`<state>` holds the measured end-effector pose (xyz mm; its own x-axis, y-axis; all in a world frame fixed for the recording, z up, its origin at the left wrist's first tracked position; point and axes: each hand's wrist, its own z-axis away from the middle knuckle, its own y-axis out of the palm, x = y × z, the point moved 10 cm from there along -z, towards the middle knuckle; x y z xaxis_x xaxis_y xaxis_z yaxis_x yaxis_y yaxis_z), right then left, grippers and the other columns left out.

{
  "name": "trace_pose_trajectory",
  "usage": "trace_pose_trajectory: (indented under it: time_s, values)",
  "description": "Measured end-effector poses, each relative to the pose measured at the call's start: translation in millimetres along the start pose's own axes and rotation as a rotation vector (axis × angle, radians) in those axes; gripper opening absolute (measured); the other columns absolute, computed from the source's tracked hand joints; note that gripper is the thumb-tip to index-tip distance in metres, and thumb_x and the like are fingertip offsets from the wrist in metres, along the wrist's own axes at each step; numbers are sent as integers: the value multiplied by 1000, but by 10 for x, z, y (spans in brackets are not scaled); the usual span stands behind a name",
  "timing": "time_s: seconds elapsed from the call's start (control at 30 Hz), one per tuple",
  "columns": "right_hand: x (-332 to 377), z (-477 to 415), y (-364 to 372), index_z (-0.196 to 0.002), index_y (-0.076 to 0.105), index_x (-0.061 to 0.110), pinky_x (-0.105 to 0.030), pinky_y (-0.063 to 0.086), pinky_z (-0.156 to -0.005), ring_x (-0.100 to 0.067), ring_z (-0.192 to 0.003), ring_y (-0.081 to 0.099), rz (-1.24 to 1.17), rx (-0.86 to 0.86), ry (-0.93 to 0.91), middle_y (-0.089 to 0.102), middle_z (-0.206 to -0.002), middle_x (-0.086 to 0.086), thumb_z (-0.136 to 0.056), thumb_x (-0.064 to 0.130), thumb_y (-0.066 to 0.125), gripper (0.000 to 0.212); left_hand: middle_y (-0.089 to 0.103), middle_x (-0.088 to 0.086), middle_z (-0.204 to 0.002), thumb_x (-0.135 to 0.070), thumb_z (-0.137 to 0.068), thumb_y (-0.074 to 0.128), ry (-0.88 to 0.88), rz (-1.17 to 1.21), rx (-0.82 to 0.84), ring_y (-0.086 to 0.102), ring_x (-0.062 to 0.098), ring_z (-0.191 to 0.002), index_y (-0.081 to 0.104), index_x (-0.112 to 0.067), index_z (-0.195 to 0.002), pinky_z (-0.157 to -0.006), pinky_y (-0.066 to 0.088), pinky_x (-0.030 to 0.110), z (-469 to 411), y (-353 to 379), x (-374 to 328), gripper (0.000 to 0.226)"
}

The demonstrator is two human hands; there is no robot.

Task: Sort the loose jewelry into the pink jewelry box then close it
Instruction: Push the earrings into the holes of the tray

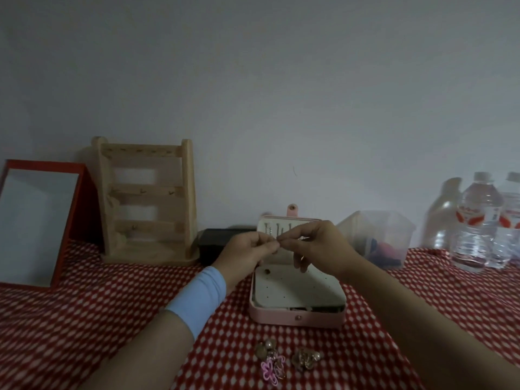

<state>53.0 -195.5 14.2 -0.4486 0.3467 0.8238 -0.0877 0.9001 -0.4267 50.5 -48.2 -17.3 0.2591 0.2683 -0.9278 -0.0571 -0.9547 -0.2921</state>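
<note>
hands: two, left hand (250, 249), right hand (318, 246) | pink jewelry box (298, 316): one | water bottles (475, 220): three | wooden jewelry stand (149, 201): one | mirror (36, 223): one

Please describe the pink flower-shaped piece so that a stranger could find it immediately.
Start at the open pink jewelry box on the red checked cloth. Nearer the person lies a small cluster of loose jewelry. The pink flower piece lies at its near left edge, the only open petal outline among roundish beige pieces.

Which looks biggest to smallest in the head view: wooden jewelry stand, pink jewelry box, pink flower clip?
1. wooden jewelry stand
2. pink jewelry box, open, nearer the camera, yet looks smaller
3. pink flower clip, nearest, clearly smallest
</note>
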Motion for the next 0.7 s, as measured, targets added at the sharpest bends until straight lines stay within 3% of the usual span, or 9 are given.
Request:
trace_pose_trajectory:
  time_s: [0.1,0.2,0.4,0.53,0.7]
  values:
    - [-151,-55,52,-89,82,21,-23,53,-57,-3,-53,62,232,18,14,78,-86,4,-88,15,77,8,72,-8,-88,-20,-89,68,148,-156,-58,64,-3,-83,73,-19,-88,-72,46,7,-52,-113,31,5]
    - [-205,-87,125,-92,81,33,-11,45,-73,9,-76,61,552,80,25,75,-95,20,-88,26,76,10,69,-14,-87,-18,-90,66,212,-261,-134,60,-9,-83,71,-23,-88,-72,43,2,-55,-228,91,8]
    - [-197,-87,230,-98,80,36,-10,40,-77,4,-87,57,693,131,7,73,-104,19,-91,27,72,14,55,-30,-89,-16,-92,61,368,-503,-55,53,-4,-95,72,-26,-96,-87,39,10,-4,-3,58,15]
    - [-241,-80,237,-98,80,36,-6,36,-70,5,-86,56,703,108,3,73,-105,20,-91,28,71,14,58,-24,-88,-16,-91,63,406,-553,-55,51,1,-94,74,-26,-94,-86,39,14,-4,21,69,15]
    - [-259,-72,220,-95,81,36,-17,44,-78,2,-90,59,685,86,8,74,-103,20,-91,27,71,14,62,-15,-91,-20,-91,63,434,-581,-56,49,4,-94,75,-24,-93,-86,36,14,16,50,70,13]
